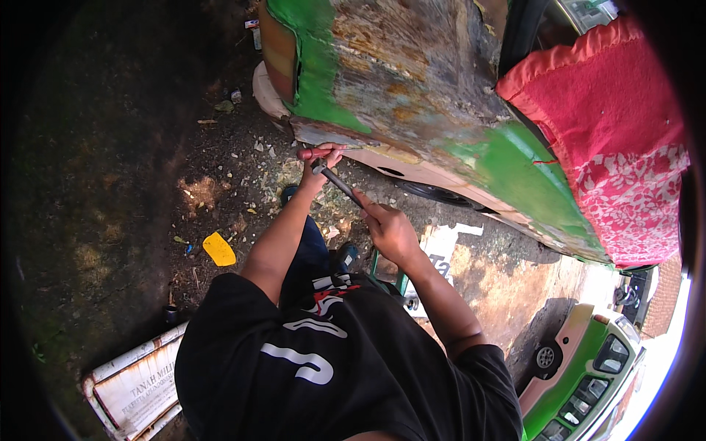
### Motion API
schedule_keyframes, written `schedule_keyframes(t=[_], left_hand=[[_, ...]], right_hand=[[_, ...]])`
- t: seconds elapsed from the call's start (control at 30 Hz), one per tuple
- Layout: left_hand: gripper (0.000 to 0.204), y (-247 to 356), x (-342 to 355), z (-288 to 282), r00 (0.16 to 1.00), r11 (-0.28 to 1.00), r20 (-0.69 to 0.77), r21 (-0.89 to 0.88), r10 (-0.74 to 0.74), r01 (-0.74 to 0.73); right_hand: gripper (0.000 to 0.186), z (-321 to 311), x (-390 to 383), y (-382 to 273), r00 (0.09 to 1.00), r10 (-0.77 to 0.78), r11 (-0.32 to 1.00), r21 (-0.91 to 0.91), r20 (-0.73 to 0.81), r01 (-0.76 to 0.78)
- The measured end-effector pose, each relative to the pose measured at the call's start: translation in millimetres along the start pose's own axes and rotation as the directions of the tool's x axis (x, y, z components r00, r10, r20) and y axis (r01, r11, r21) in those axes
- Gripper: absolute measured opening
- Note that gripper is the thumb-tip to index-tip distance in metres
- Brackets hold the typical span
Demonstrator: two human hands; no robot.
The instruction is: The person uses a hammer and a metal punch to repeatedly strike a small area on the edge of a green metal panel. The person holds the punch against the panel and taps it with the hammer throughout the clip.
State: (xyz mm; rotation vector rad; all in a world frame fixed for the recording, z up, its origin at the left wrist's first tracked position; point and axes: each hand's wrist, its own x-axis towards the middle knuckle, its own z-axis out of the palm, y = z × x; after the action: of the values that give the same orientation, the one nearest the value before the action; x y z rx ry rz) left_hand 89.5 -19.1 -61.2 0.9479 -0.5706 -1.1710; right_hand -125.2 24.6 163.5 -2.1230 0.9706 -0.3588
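My left hand is closed around a screwdriver with a red handle. Its thin shaft points right, toward the lower edge of a car body, where it seems to meet the panel. In my right hand is a hammer, gripped by its dark handle. The hammer's head is beside the end of the screwdriver handle, close to my left wrist; whether they touch I cannot tell. The car body has green paint around bare, rusty metal, with a pinkish lower strip.
A red patterned cloth hangs over the car's right part. On the littered dirt ground lies a yellow piece. A rusty white sign is at the lower left. A green and pink van stands at the lower right.
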Motion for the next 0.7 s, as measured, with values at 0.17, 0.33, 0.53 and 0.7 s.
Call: schedule_keyframes(t=[0.17,0.33,0.53,0.7], left_hand=[[0.015,2,1,-5,1.0,0.998,0.005,0.066,0.006,-0.006],[0.015,2,3,-7,1.0,0.999,0.027,0.053,0.003,-0.004],[0.016,2,4,-15,0.999,0.998,0.047,0.058,-0.008,0.006],[0.013,1,3,-9,1.0,0.999,0.007,0.038,-0.008,0.008]], right_hand=[[0.044,-1,3,0,1.0,-0.009,1.0,0.0,-0.022,0.009],[0.045,-3,5,-6,1.0,0.018,0.999,0.026,0.005,-0.018],[0.044,-3,3,-4,0.999,0.035,0.999,0.026,0.008,-0.035],[0.043,-2,2,0,0.999,0.042,0.999,0.027,-0.003,-0.042]])
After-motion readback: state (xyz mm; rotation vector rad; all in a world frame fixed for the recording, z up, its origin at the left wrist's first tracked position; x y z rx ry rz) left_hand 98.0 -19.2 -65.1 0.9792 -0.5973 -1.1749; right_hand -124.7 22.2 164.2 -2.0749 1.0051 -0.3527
